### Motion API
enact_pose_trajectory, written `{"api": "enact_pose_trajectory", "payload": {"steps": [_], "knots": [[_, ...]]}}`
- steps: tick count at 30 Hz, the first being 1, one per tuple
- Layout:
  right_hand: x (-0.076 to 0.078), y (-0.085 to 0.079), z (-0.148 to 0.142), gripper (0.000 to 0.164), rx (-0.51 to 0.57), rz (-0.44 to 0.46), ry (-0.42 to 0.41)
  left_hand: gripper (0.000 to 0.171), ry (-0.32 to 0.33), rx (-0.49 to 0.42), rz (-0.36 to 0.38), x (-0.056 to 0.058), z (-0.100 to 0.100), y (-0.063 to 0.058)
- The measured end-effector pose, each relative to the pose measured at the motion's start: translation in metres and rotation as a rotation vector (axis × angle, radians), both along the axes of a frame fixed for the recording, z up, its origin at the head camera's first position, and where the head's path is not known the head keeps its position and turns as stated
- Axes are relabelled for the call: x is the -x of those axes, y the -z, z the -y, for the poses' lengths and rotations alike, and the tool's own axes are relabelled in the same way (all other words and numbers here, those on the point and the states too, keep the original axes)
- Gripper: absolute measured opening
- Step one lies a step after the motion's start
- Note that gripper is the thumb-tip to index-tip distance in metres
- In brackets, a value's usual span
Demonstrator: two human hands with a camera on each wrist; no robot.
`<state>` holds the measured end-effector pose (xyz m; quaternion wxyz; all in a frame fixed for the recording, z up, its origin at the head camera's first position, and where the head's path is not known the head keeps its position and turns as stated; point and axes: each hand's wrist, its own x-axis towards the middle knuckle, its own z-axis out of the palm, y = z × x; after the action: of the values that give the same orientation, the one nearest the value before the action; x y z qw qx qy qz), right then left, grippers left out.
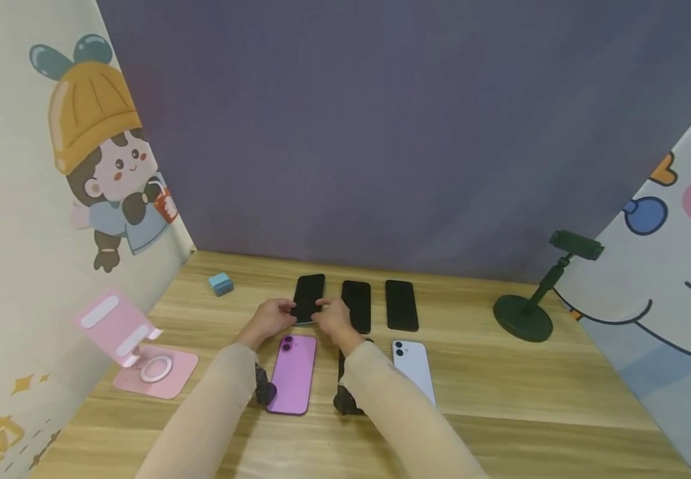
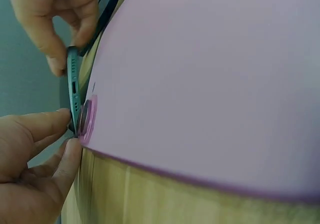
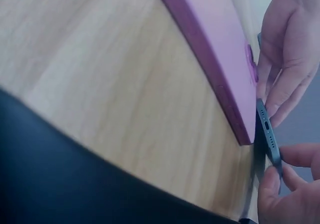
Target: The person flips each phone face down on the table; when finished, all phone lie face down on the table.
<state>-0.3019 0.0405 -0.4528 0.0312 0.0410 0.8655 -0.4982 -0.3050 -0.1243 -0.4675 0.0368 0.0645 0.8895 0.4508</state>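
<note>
A smartphone with a black screen [image 1: 308, 293] and a teal edge lies at the left of the back row, its near end between both hands. My left hand [image 1: 271, 318] pinches its left near corner, my right hand [image 1: 335, 317] its right one. In the left wrist view, thumb and fingertips sit on the two faces of the teal phone [image 2: 73, 86], its charging port showing. From the right wrist, the teal phone [image 3: 268, 129] appears tilted slightly, with fingertips at both ends. Just in front lies a pink phone [image 1: 293, 376], back up, below the left hand.
Two black-screened phones, one in the middle [image 1: 357, 306] and one at right [image 1: 402, 305], complete the back row. A white phone [image 1: 414, 369] lies partly under the right forearm. A pink stand [image 1: 160, 379] and small blue box [image 1: 221, 284] are left; a dark green stand [image 1: 524, 318] is right.
</note>
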Motion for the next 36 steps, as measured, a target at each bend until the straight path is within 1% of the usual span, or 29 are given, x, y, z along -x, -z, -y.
{"api": "enact_pose_trajectory", "payload": {"steps": [5,9,13,17,19,23,25,29,32,36], "knots": [[0.001,-0.002,-0.003,0.032,0.105,-0.003,0.011,0.036,-0.001,0.010,-0.007,0.001,-0.005,0.001],[0.001,-0.003,-0.003,0.034,0.165,-0.013,0.029,0.035,-0.017,-0.026,0.012,0.000,-0.010,-0.001],[0.001,-0.003,-0.004,0.038,0.258,-0.004,0.044,0.034,-0.017,-0.052,-0.002,-0.001,-0.014,-0.002],[0.002,-0.002,-0.007,0.043,0.334,0.005,0.012,0.033,-0.016,-0.059,-0.044,0.000,-0.018,-0.002],[0.002,-0.002,-0.009,0.044,0.361,0.009,-0.018,0.034,-0.021,-0.075,-0.058,0.000,-0.021,-0.002],[0.002,-0.004,-0.010,0.043,0.440,0.023,-0.053,0.036,-0.035,-0.126,-0.048,-0.001,-0.025,-0.003],[0.003,-0.004,-0.009,0.041,0.487,0.028,-0.056,0.038,-0.043,-0.158,-0.033,-0.001,-0.026,-0.003],[0.004,-0.002,-0.008,0.039,0.542,0.029,-0.047,0.037,-0.045,-0.260,-0.006,-0.001,-0.028,-0.003],[0.004,-0.002,-0.007,0.037,0.556,0.023,-0.039,0.036,-0.039,-0.386,0.032,-0.001,-0.029,-0.003],[0.003,-0.002,-0.006,0.036,0.539,0.004,-0.046,0.037,-0.035,-0.535,0.071,-0.002,-0.030,-0.003]]}}
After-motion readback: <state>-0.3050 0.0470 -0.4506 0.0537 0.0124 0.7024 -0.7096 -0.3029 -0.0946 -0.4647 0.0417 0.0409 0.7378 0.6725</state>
